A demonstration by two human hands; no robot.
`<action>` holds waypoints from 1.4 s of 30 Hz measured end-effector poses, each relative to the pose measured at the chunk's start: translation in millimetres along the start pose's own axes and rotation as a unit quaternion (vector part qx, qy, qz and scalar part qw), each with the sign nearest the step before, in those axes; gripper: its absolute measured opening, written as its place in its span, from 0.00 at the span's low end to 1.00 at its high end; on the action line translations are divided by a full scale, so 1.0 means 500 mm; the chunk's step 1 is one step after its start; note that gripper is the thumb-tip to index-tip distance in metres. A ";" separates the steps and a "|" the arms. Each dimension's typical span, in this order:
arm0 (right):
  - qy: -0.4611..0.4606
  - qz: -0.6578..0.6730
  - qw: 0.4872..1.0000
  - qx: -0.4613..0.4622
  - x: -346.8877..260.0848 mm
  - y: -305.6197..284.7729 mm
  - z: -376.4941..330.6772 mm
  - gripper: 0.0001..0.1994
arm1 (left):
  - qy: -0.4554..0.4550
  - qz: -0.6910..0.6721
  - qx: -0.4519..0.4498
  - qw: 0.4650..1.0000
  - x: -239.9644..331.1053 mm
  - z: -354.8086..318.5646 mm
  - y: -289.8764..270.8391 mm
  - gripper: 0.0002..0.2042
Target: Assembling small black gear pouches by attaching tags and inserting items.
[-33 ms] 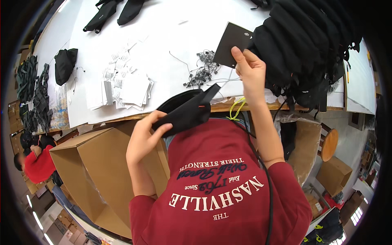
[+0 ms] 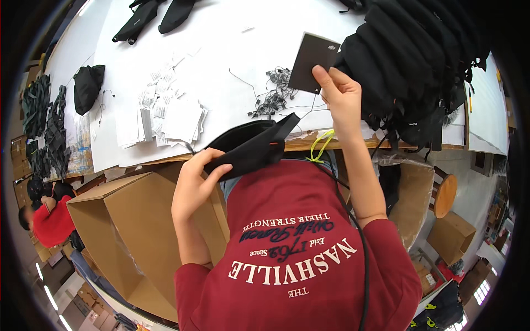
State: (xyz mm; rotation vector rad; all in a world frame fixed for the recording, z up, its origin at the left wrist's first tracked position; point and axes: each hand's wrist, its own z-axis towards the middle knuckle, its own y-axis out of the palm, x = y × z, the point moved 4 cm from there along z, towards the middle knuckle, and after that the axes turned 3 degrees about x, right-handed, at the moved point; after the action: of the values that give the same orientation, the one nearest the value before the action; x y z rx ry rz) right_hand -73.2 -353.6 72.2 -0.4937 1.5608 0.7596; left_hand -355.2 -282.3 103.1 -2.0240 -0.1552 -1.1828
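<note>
My left hand (image 2: 194,179) pinches one end of a black fabric pouch (image 2: 248,151), thumb on the near side, at the table's front edge. The pouch gapes along its top and has a small orange tab on its near side. Higher up and to the right, my right hand (image 2: 342,102) grips a dark rectangular hang tag (image 2: 313,62) by its lower right edge. A thin string runs from the tag's bottom down to the strap end of the pouch. Just behind lies a tangle of black tag strings (image 2: 273,94) on the table.
White papers (image 2: 174,118) lie piled on the white table (image 2: 215,60). A big heap of black bags (image 2: 408,60) fills the right side, and another black pouch (image 2: 88,88) rests at left. A cardboard box (image 2: 149,220) stands below the edge. A person in red (image 2: 52,223) is far left.
The hang tag has turned slightly more upright in my right hand, which has shifted a little to the right. My left hand and the pouch have moved only slightly.
</note>
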 end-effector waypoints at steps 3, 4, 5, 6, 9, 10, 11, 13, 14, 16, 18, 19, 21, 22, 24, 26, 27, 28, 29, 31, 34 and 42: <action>-0.005 -0.057 0.992 -0.109 -0.035 0.027 -0.032 0.14 | 0.120 0.093 0.045 0.987 0.020 0.019 0.015 0.09; -0.021 -0.111 0.982 -0.152 -0.053 0.042 -0.046 0.06 | 0.216 0.156 0.064 0.962 0.040 0.022 0.025 0.09; 0.007 -0.200 0.957 -0.208 -0.067 0.052 -0.057 0.07 | 0.215 0.156 0.064 0.962 0.045 0.025 0.034 0.09; -0.012 -0.276 0.933 -0.232 -0.075 0.064 -0.068 0.08 | 0.219 0.162 0.094 0.958 0.051 0.026 0.041 0.10; -0.100 -0.406 0.854 -0.311 -0.057 0.091 -0.097 0.11 | 0.244 0.122 0.127 0.954 0.075 0.033 0.056 0.09; -0.107 -0.444 0.824 -0.335 -0.045 0.090 -0.105 0.12 | 0.286 0.138 0.129 0.940 0.076 0.029 0.065 0.09; -0.116 -0.481 0.791 -0.360 -0.035 0.091 -0.113 0.13 | 0.325 0.155 0.131 0.924 0.078 0.026 0.071 0.09; -0.122 -0.513 0.753 -0.395 -0.020 0.084 -0.125 0.14 | 0.300 0.202 0.054 0.931 0.072 0.020 0.092 0.10; -0.110 -0.486 0.772 -0.394 -0.012 0.080 -0.129 0.15 | 0.285 0.177 0.024 0.942 0.053 0.020 0.099 0.09; -0.087 -0.449 0.794 -0.402 -0.018 0.071 -0.128 0.18 | 0.265 0.155 -0.001 0.952 0.033 0.028 0.094 0.08; -0.103 -0.448 0.762 -0.456 -0.027 0.066 -0.130 0.19 | 0.199 0.057 -0.088 0.974 0.013 0.050 0.092 0.05; -0.115 -0.450 0.729 -0.503 -0.027 0.069 -0.137 0.19 | 0.201 0.039 -0.099 0.974 0.016 0.064 0.080 0.05; -0.130 -0.461 0.719 -0.504 -0.028 0.068 -0.138 0.20 | 0.152 -0.103 0.001 0.983 0.005 0.106 0.044 0.05; -0.128 -0.469 0.714 -0.504 -0.025 0.065 -0.137 0.20 | 0.167 -0.068 0.108 0.978 -0.040 0.146 0.014 0.06; -0.128 -0.478 0.706 -0.506 -0.018 0.061 -0.141 0.20 | 0.140 0.079 0.282 0.946 -0.143 0.219 -0.057 0.07; -0.143 -0.463 0.720 -0.497 -0.017 0.059 -0.146 0.18 | 0.099 0.188 0.349 0.913 -0.207 0.260 -0.101 0.08; -0.147 -0.463 0.719 -0.497 -0.020 0.059 -0.147 0.18 | 0.066 0.258 0.359 0.895 -0.230 0.272 -0.108 0.08; -0.163 -0.458 0.721 -0.493 -0.025 0.060 -0.148 0.16 | 0.032 0.326 0.366 0.871 -0.256 0.276 -0.117 0.08; -0.176 -0.453 0.727 -0.485 -0.027 0.058 -0.149 0.14 | 0.036 0.326 0.365 0.871 -0.250 0.278 -0.130 0.08; -0.197 -0.449 0.737 -0.466 -0.031 0.053 -0.150 0.12 | 0.022 0.303 0.271 0.914 -0.248 0.290 -0.145 0.07; -0.251 -0.439 0.746 -0.434 -0.043 0.054 -0.147 0.10 | 0.068 0.280 0.352 0.891 -0.234 0.276 -0.168 0.06; -0.357 -0.453 0.699 -0.423 -0.075 0.090 -0.124 0.08 | 0.223 -0.107 0.214 0.945 0.057 0.142 -0.058 0.04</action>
State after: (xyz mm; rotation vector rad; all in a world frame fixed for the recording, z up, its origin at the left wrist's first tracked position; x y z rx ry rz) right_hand -142.8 -371.2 118.0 -1.3229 0.0347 0.6899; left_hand -303.2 -221.9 122.3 -1.3508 -0.3783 -1.5596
